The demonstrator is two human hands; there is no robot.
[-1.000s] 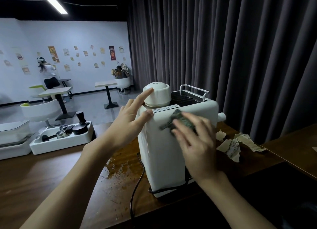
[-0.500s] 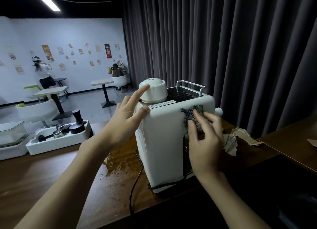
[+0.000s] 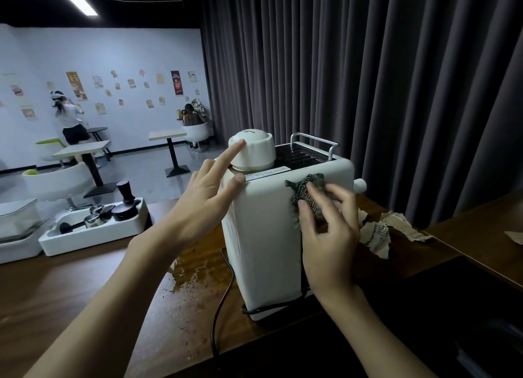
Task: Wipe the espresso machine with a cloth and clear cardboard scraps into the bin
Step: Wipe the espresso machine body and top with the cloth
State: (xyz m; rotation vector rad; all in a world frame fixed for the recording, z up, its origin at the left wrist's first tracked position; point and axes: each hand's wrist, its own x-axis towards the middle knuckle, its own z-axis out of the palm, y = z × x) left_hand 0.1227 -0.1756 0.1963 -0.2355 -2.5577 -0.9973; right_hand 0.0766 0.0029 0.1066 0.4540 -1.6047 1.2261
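Note:
A white espresso machine [image 3: 263, 230] stands on the dark wooden counter [image 3: 85, 287], its back toward me. My left hand [image 3: 203, 196] rests open on the machine's upper left edge, forefinger touching the white round cap [image 3: 254, 151]. My right hand [image 3: 328, 233] presses a dark woven cloth [image 3: 304, 189] against the machine's upper right corner with straight fingers. Torn cardboard scraps [image 3: 379, 233] lie on the counter just right of the machine. No bin shows clearly.
A black power cord [image 3: 220, 307] trails from the machine's base toward me. A wet patch [image 3: 189, 276] spreads left of it. A white tray [image 3: 93, 233] with a tamper and small cups sits far left. Dark curtains hang behind. A person stands at the far wall.
My right hand and the cloth slid from the middle of the machine's back to its upper right corner. The left hand kept its place on the top edge.

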